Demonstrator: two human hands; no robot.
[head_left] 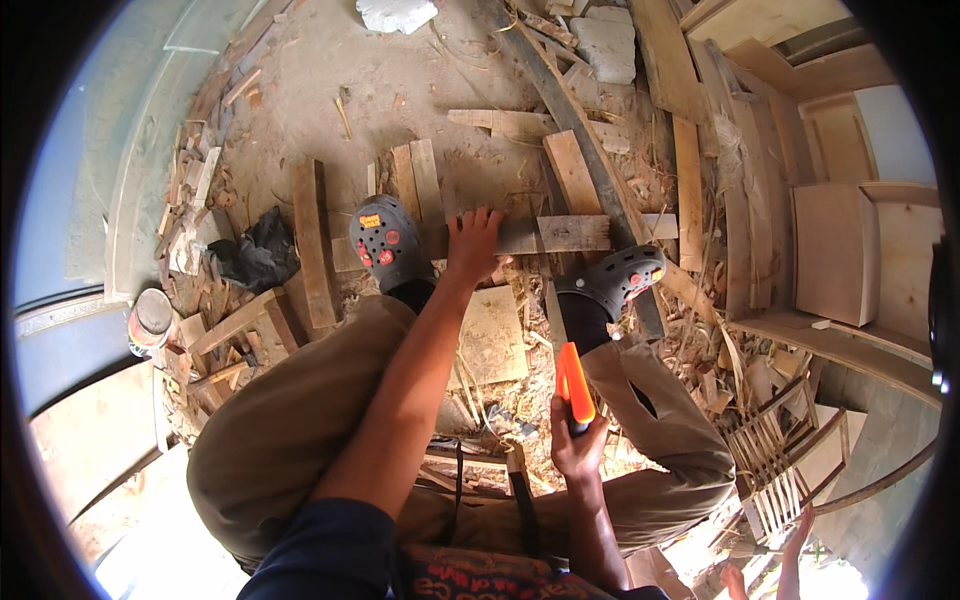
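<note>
My left hand [474, 243] presses down on a wooden plank [573, 233], its fingers over the far edge and its thumb on the near side. The plank lies crosswise on the ground between my feet. My right hand [580, 445] is closed around the orange handle of a handsaw [574, 385]. Its thin blade, seen nearly edge-on, points away from me toward the plank, right of my left hand. I cannot tell whether the teeth touch the wood. My left clog [388, 240] rests on the plank's left part; my right clog [622, 278] is near its right end.
Wood offcuts and chips litter the ground. A long dark beam [560, 90] runs past my right clog. A black plastic bag [262, 250] and a paint bucket [151, 318] are at left. Wooden furniture frames [835, 250] stand at right. Another person's limb [797, 540] shows lower right.
</note>
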